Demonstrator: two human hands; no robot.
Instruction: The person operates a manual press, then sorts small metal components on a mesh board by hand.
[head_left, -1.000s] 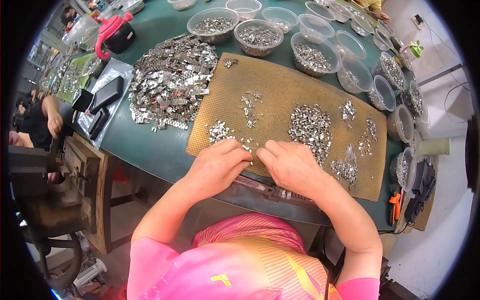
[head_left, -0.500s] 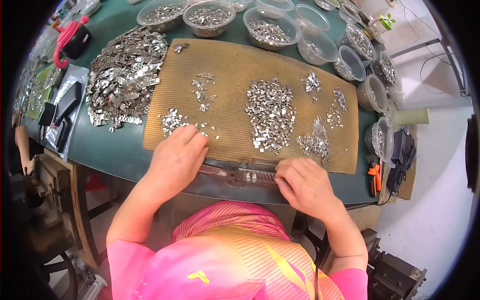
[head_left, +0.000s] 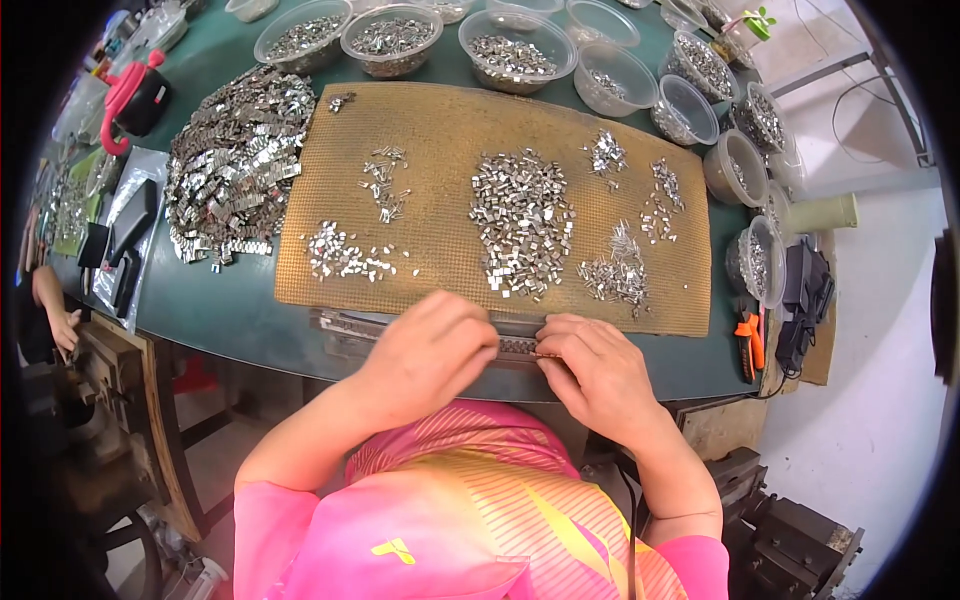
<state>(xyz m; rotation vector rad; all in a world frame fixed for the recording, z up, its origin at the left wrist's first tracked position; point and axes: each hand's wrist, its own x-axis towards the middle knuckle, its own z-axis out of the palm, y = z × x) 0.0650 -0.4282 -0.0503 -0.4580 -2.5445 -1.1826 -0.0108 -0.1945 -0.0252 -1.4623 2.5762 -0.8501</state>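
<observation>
Slotted metal bar [head_left: 517,346] just below frame centre, along near edge of tan mat [head_left: 430,150], left hand [head_left: 430,345] and right hand [head_left: 600,378] at it, fingers bunched together (clamped on anything, cannot tell), silver pieces [head_left: 522,220] heaped upper centre

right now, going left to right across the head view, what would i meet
pink-and-black pot → big metal pile → left hand → right hand → orange-handled pliers → pale green tube

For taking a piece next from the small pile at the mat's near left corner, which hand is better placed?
Probably the left hand: it is nearer the small pile; the right hand, farther away, would reach past the left.
</observation>
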